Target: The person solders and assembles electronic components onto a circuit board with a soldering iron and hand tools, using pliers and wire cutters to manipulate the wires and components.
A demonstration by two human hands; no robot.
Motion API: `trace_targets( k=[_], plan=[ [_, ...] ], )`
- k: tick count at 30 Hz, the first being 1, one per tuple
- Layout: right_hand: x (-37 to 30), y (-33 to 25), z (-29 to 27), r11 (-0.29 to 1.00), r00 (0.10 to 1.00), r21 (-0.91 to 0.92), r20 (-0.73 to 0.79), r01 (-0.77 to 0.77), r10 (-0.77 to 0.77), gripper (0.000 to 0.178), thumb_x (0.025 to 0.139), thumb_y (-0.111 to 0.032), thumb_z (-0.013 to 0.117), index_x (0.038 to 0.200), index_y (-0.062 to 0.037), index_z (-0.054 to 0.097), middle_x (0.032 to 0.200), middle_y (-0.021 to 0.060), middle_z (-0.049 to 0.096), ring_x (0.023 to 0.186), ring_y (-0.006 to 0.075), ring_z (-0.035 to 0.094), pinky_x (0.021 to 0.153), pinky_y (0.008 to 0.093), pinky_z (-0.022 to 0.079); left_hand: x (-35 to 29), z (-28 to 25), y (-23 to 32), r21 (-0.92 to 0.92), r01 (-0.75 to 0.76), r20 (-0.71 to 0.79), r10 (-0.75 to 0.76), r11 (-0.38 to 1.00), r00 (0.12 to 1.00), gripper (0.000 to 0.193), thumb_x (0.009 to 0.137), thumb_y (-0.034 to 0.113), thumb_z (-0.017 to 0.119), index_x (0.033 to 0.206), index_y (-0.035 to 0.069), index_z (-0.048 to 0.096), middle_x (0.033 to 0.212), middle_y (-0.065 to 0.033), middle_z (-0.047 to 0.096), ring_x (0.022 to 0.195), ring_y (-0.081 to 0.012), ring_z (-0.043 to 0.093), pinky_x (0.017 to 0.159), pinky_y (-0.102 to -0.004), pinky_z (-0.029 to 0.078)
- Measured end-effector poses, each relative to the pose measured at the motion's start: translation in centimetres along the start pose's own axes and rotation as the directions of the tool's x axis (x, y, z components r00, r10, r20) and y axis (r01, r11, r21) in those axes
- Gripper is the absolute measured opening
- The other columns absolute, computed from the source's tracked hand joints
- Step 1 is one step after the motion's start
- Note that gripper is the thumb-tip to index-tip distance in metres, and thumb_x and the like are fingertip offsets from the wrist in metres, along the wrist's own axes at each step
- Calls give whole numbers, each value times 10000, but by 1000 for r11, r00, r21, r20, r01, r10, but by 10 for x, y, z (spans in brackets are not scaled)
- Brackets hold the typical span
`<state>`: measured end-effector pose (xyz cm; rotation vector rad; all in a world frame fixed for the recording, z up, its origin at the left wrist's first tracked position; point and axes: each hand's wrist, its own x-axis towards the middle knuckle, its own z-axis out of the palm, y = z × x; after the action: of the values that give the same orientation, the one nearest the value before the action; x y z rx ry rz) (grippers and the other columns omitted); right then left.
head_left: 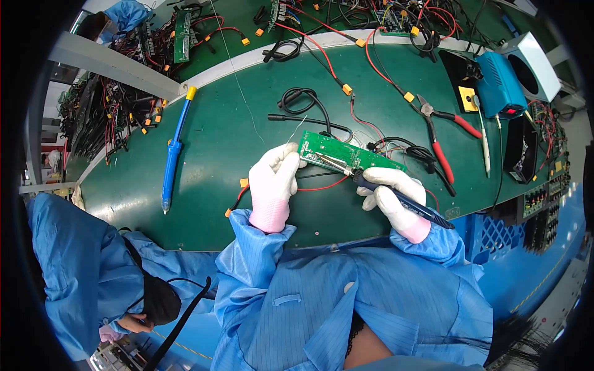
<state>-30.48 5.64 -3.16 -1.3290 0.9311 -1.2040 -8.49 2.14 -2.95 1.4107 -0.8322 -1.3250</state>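
A long green circuit board (346, 151) is held tilted above the green bench mat. My left hand (273, 173), in a white glove with a pink cuff, is closed at the board's left end. A thin silvery wire (298, 128) sticks up by its fingertips; whether those fingers pinch it too, I cannot tell. My right hand (399, 195), gloved alike, grips a soldering iron (427, 213) with a dark blue handle. The iron's metal tip lies over the board's left part. Black and red cables (405, 147) lie behind the board, and a red lead with yellow connectors (240, 196) lies beside my left hand.
Red-handled pliers (436, 133) lie to the right, near a blue soldering station (500, 83) and a black box (521, 151). A blue solder sucker (173, 151) lies on the left. Cable bundles (322, 17) fill the back. A person in blue (93, 266) is at the lower left.
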Motion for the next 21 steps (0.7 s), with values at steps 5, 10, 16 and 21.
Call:
trace_targets(
  k=[5,10,16,21],
  plan=[
    [2,-2,3,1000,1000,-19,-10,25,-25,282,890,-109,539,1110,60,588,684,118,641,656,215,662,686,310,565,0,0,1,-23,4,-4,-4,1000,1000,285,881,81,571,1111,-87,587,830,-126,643,471,-44,385,408,-172,285],
    [3,-4,2,999,999,-19,16,34,-34,289,875,-101,543,1110,60,589,697,125,645,656,215,663,683,309,565,2,-2,-2,-24,9,16,-9,1000,1000,294,883,85,569,1118,-91,580,834,-130,640,475,-42,379,407,-171,277],
    [2,-2,1,1000,1000,21,18,20,-20,288,843,-48,580,1115,41,611,902,147,684,641,173,627,583,248,505,3,-2,-4,-27,12,28,-11,1000,1000,305,886,86,563,1131,-95,568,857,-142,637,476,-42,375,407,-170,270],
    [5,-5,1,996,996,-72,63,61,-56,296,844,-72,549,1105,58,596,767,132,665,665,208,667,677,299,555,2,-1,-2,-20,26,22,-26,999,999,315,889,89,559,1142,-100,557,875,-155,634,479,-43,376,409,-169,269]
  ],
)
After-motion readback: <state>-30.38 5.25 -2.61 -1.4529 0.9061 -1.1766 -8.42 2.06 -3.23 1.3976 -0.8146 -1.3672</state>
